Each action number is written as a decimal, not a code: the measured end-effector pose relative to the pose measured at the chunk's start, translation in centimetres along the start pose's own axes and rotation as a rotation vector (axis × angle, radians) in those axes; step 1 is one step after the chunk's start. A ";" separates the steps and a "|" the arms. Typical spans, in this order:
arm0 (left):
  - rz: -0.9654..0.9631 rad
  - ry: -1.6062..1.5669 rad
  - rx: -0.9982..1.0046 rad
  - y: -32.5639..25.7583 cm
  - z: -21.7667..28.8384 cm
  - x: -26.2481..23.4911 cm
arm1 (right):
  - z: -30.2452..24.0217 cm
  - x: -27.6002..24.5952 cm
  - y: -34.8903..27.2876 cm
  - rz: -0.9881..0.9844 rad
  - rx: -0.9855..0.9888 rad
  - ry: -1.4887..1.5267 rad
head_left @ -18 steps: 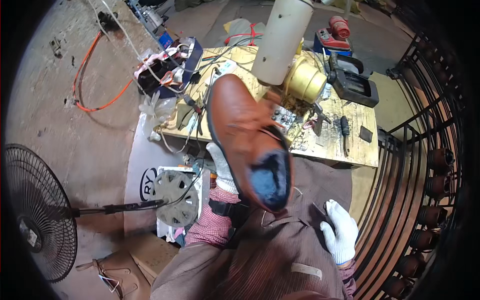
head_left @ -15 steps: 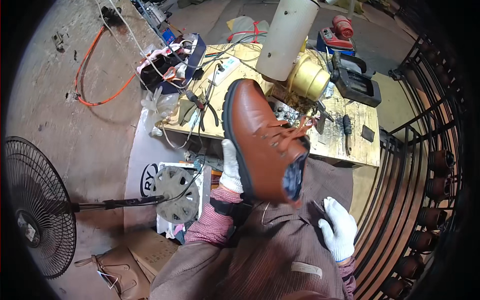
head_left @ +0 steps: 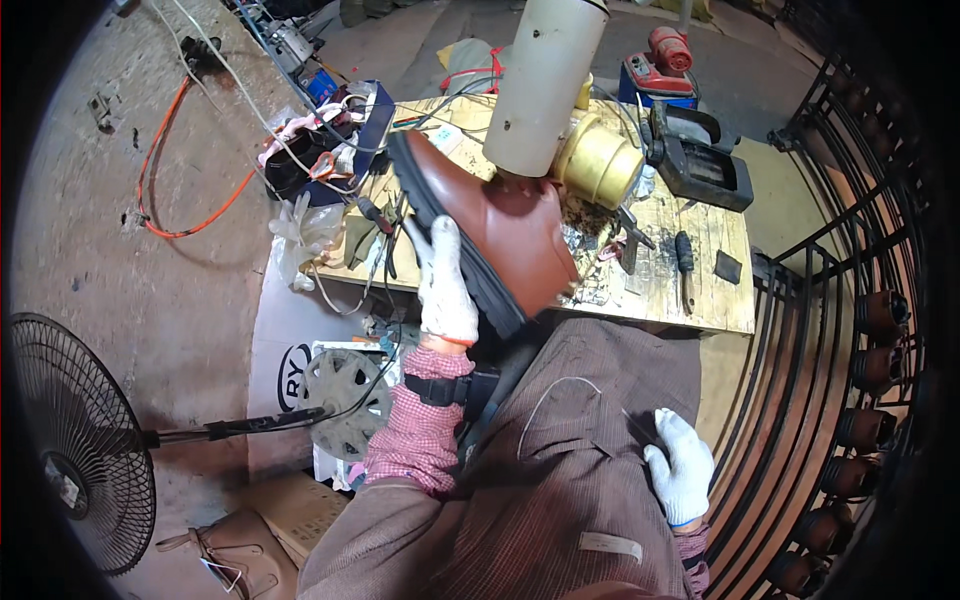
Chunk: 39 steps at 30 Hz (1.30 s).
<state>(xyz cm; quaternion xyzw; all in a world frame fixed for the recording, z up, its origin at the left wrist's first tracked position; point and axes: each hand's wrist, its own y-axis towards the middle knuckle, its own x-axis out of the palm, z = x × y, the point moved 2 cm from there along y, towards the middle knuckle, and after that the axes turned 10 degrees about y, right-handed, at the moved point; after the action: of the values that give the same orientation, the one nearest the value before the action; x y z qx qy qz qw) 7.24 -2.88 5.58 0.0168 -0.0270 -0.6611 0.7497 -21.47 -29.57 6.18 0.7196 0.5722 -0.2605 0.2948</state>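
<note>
My left hand [head_left: 446,285], in a white knit glove, grips a brown leather boot [head_left: 490,215] by its thick black sole. The boot is tilted over the bench, its toe up and to the left and its smooth side facing me. Its laced front lies beneath the lower end of a pale upright cylinder [head_left: 545,95]; whether they touch I cannot tell. My right hand [head_left: 685,467], also gloved, is down by my right thigh with its fingers curled. Something thin and dark shows at its fingertips, too small to name.
A yellow round housing [head_left: 600,160] stands beside the cylinder on the wooden bench [head_left: 715,290]. A dark-handled tool [head_left: 685,270] and a black tray-like holder [head_left: 700,165] lie to the right. A fan [head_left: 80,445] stands at left; a black rack [head_left: 780,370] with several boots stands at right.
My left hand has lifted the boot away from my lap and turned it, so its laces now face the cylinder instead of me. The right hand has barely moved.
</note>
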 end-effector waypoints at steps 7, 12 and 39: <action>0.094 0.029 0.073 4.3 4.1 1.5 | 1.0 -1.7 3.9 -0.031 -0.138 -0.079; 0.111 0.109 0.139 6.5 4.5 1.6 | -0.9 -1.8 7.5 -0.093 -0.269 -0.106; -0.069 -0.557 -0.324 -3.2 -0.3 -2.1 | -2.1 1.3 4.8 -0.352 -0.128 -0.021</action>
<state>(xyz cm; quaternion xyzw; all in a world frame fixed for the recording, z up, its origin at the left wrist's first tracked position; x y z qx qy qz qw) 3.82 -1.25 5.01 -0.2834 -0.1250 -0.6611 0.6833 -16.41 -28.01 7.26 0.5854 0.7015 -0.2785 0.2960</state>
